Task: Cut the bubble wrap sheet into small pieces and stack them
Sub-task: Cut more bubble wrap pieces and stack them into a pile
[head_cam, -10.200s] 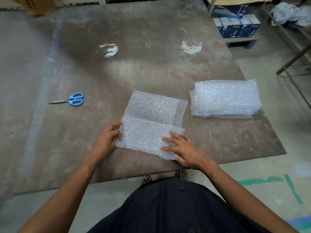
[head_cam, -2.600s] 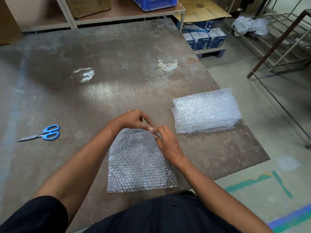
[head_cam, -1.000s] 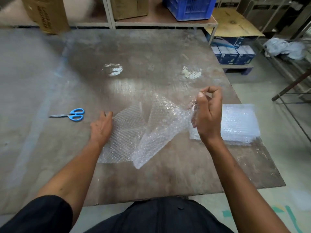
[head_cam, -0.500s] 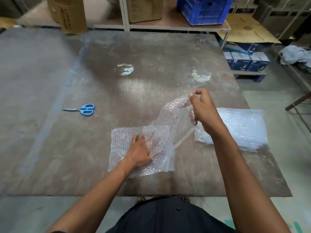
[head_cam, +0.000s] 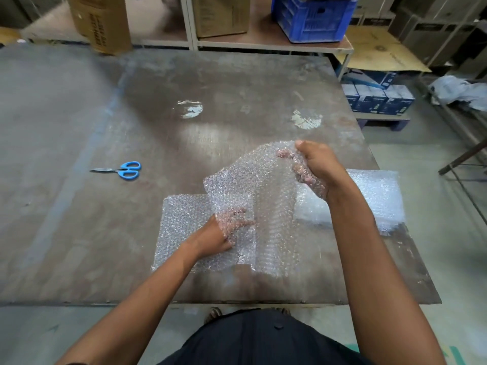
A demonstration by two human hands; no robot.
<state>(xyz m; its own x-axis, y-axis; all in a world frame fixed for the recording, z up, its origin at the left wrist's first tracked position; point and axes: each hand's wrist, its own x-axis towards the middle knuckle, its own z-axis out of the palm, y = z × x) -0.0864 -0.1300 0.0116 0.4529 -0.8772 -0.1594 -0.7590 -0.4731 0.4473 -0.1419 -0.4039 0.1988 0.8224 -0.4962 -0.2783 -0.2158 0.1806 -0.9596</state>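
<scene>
A clear bubble wrap sheet (head_cam: 189, 227) lies partly on the worn table (head_cam: 184, 127) near its front edge, with one layer lifted. My right hand (head_cam: 316, 167) grips the raised part of the sheet above the table. My left hand (head_cam: 221, 233) is tucked under the lifted layer and rests on the lower part; its fingers show through the plastic. A stack of cut bubble wrap pieces (head_cam: 374, 196) sits to the right, partly behind my right arm. Blue-handled scissors (head_cam: 123, 170) lie on the table to the left, away from both hands.
Behind the table stand a cardboard box (head_cam: 102, 22), a low shelf with another box (head_cam: 221, 14) and a blue crate (head_cam: 313, 19). Blue cartons (head_cam: 379, 97) sit on the floor at the right, near metal frames (head_cam: 463, 159).
My right hand has kept the sheet's layer raised and gathered more of it. My left hand has slid under the lifted layer. The camera has moved closer.
</scene>
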